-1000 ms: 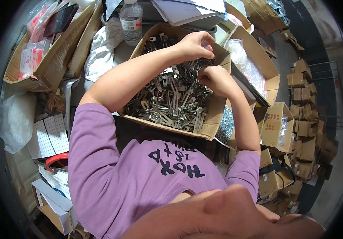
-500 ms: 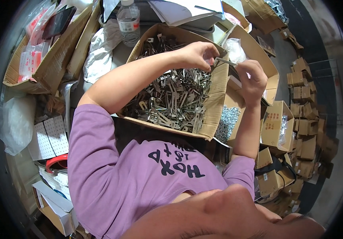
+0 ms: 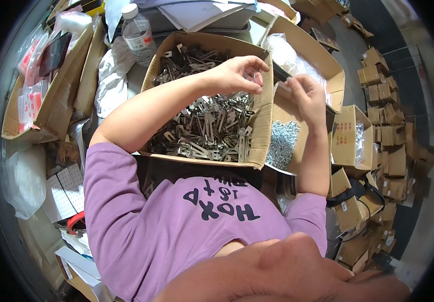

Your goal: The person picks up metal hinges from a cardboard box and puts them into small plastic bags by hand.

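Observation:
My left hand (image 3: pixel 239 76) is over the right part of a cardboard box (image 3: pixel 263 121) full of slotted metal brackets (image 3: pixel 212 126). Its fingers curl around something small, clear and reddish that I cannot make out. To the right, beyond the box wall, is my right hand (image 3: pixel 308 98), thumb and forefinger pinched together. Whatever sits at those fingertips is too small and blurred to name. Below that hand, a smaller carton holds a heap of small silvery hardware (image 3: pixel 283 143). The two hands are apart.
A water bottle (image 3: pixel 139 38) and a white cloth (image 3: pixel 113 75) stand left of the bracket box. Papers (image 3: pixel 202 15) lie behind it. An open carton with plastic bags (image 3: pixel 282 50) is at the far right. Stacked cartons (image 3: pixel 390 131) line the right side; a bag-filled box (image 3: pixel 65 95) is left.
The thin metal strip seen between my hands earlier no longer shows clearly. Both hands appear slightly further left and my right hand lower. The whole view has shifted a little.

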`<action>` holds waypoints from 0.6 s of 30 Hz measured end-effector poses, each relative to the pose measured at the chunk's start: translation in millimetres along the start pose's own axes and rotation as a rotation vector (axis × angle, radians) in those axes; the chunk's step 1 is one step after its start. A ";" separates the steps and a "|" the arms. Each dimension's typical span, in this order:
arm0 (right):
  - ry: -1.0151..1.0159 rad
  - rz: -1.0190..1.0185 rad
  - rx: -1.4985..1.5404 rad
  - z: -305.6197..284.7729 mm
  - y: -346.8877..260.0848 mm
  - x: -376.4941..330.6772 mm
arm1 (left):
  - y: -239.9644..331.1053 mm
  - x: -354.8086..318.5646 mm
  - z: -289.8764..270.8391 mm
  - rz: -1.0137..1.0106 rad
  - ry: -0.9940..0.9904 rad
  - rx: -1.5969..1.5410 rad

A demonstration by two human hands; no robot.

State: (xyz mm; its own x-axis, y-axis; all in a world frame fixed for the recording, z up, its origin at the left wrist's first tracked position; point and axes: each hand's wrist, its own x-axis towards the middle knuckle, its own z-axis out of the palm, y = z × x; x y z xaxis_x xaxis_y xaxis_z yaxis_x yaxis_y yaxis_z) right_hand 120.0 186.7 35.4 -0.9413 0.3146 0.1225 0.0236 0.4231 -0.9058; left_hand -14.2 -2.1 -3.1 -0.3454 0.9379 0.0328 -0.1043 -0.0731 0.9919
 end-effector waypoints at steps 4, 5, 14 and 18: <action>-0.407 0.139 -0.787 -12.2 34.5 -17.9 | 0.7 0.8 0.9 0.002 -0.018 -0.011; -0.411 0.020 -0.909 -8.8 54.9 -27.4 | 1.1 -1.2 0.8 0.002 -0.015 -0.012; -0.383 -0.127 -0.996 0.4 83.2 -40.4 | 3.5 -3.5 5.1 -0.010 -0.014 0.102; -0.418 -0.114 -1.040 1.9 76.1 -38.3 | 0.1 -2.1 4.8 -0.022 -0.019 0.084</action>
State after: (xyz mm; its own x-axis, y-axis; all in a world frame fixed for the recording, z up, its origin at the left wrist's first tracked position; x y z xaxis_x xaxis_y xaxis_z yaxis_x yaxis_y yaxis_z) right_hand 157.3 205.2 -39.0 -0.9902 0.0019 -0.1394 0.0154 0.9953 -0.0961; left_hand -9.0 -2.4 -2.4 -0.3261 0.9452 0.0127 -0.0326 -0.0247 0.9992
